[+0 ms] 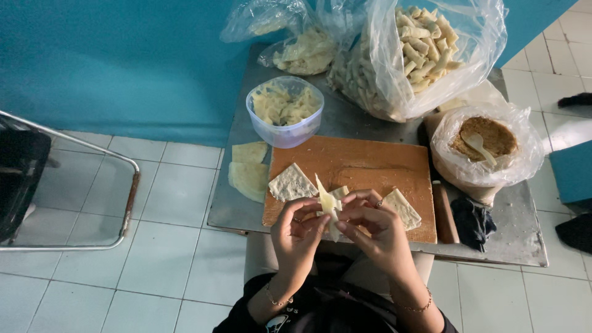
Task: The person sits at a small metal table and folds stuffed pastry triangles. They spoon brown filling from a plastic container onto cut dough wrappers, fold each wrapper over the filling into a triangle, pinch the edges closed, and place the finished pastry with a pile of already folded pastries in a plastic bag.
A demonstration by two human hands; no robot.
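A teal wall and pale floor tiles frame a small steel worktop [524,228], with the person seated close against its near edge. Both sets of fingers are closed on one thin pale wrapper [328,206], held in the air just above the front of the wooden board [370,163]. The left hand [297,231] pinches it from the side, thumb and forefinger tight on the edge; the right hand [376,228] curls round the other side, fingertips pressing into the fold. One corner of the wrapper sticks up in a point between them. It looks like the folding or rolling step, part done; whether filling is already inside I cannot tell. To my eye, finishing the fold calls for small, even pressure along the seam, since the sheet looks thin and likely to tear.

On the board lie two more flat pieces, one triangular sheet [291,183] to the left of the hands and another [404,208] just beside the right hand. Off the board's left edge rests a small stack of rounds [248,172]. Behind stands a clear tub [285,111] of pale strips. Further back sits a big bag [425,55] full of finished rolls, and to the right a bagged bowl of brown filling [493,139] with a spoon [478,145] in it.
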